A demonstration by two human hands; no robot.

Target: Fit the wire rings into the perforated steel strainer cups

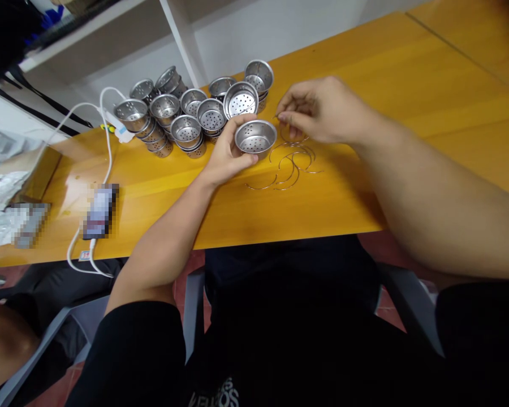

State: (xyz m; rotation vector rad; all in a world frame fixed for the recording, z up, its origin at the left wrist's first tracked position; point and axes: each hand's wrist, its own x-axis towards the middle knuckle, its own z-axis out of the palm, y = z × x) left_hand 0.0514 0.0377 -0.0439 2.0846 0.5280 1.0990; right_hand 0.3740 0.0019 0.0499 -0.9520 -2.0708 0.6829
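A perforated metal strainer cup [255,137] is in my left hand [229,151], its opening tilted up toward me and the fingers wrapped round its side. Just to its right, my right hand [318,110] is closed in a pinch on a thin piece of wire [276,116], most of which the fingers hide. Below the right hand, several curved wires [294,164] lie loosely on the wooden table [246,220]. Behind my left hand stand several stacks of similar perforated cups [186,130], some with a wire across the opening.
On the left, a phone [99,212] lies on the table with a white cable [109,147] attached. Plastic bags [0,220] and a cardboard box [42,172] sit farther left. White shelving [173,34] runs along the back. Another person's knee [4,345] shows at lower left.
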